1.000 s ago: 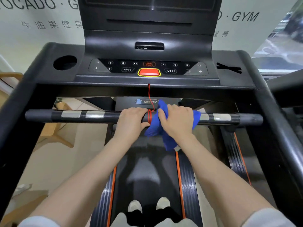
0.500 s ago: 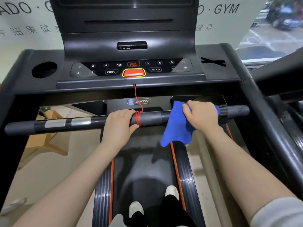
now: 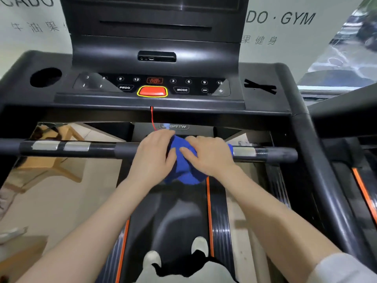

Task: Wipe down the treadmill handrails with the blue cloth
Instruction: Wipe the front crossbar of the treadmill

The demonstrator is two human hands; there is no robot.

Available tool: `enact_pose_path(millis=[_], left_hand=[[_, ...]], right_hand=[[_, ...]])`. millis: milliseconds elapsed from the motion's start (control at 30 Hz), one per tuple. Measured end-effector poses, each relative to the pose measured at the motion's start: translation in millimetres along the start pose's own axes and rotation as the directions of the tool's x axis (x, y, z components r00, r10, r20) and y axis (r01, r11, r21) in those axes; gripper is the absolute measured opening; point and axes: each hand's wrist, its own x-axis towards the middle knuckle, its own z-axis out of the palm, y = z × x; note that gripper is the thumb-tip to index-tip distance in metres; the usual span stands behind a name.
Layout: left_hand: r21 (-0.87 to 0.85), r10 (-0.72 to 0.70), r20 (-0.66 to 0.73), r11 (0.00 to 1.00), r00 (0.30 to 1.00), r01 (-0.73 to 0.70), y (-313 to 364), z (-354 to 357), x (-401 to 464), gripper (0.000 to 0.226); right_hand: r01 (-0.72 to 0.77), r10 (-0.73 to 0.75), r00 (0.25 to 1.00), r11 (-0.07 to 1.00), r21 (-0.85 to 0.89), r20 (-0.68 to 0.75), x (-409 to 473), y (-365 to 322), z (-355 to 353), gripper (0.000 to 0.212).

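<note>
A black front handrail [image 3: 106, 149] with silver sensor patches runs crosswise under the treadmill console. The blue cloth [image 3: 184, 170] is bunched around the bar's middle and hangs below it. My right hand [image 3: 210, 155] presses the cloth against the bar from above. Right beside it, my left hand [image 3: 154, 154] grips the bar, its fingers touching the cloth's left edge. The bar section under both hands is hidden. A black side handrail [image 3: 318, 152] slopes down on the right.
The console [image 3: 155, 86] with a red stop button and a cup hole sits just above the bar. A red safety cord [image 3: 152, 119] hangs from it behind my left hand. Below, my feet stand on the belt [image 3: 179, 217]. A wooden chair stands on the floor at left.
My right hand has slid the cloth leftward along the bar, from the right end back to the middle beside my left hand. My left hand has kept its grip.
</note>
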Motion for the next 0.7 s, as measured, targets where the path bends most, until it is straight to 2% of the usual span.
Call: enact_pose_path(millis=[133, 200, 267, 367, 500, 567, 700], left_hand=[[0.030, 0.068, 0.066, 0.997, 0.996, -0.070, 23, 27, 14, 0.049], [0.124, 0.113, 0.125, 0.984, 0.986, -0.129, 34, 39, 19, 0.050], [0.276, 0.157, 0.199, 0.938, 0.967, -0.209, 41, 48, 21, 0.054], [0.359, 0.149, 0.209, 0.908, 0.967, -0.217, 43, 55, 19, 0.061], [0.381, 0.114, 0.189, 0.907, 0.975, -0.180, 45, 56, 20, 0.057], [0.378, 0.086, 0.208, 0.912, 0.974, -0.161, 47, 55, 22, 0.056], [0.354, 0.043, 0.222, 0.927, 0.974, -0.122, 50, 55, 24, 0.052]], right_hand=[[-0.229, 0.229, 0.973, 0.973, -0.019, 0.023, -34, 71, -12, 0.047], [-0.303, 0.305, 0.951, 0.952, -0.045, 0.049, -44, 94, -18, 0.050], [-0.389, 0.387, 0.919, 0.921, 0.016, 0.072, -45, 107, -19, 0.050], [-0.503, 0.496, 0.863, 0.861, 0.080, 0.096, -39, 119, -18, 0.048], [-0.469, 0.458, 0.876, 0.882, 0.046, 0.152, -26, 126, -21, 0.034], [-0.461, 0.444, 0.872, 0.886, 0.042, 0.206, -11, 134, -19, 0.034], [-0.480, 0.386, 0.778, 0.874, 0.073, 0.495, 3, 149, -12, 0.037]])
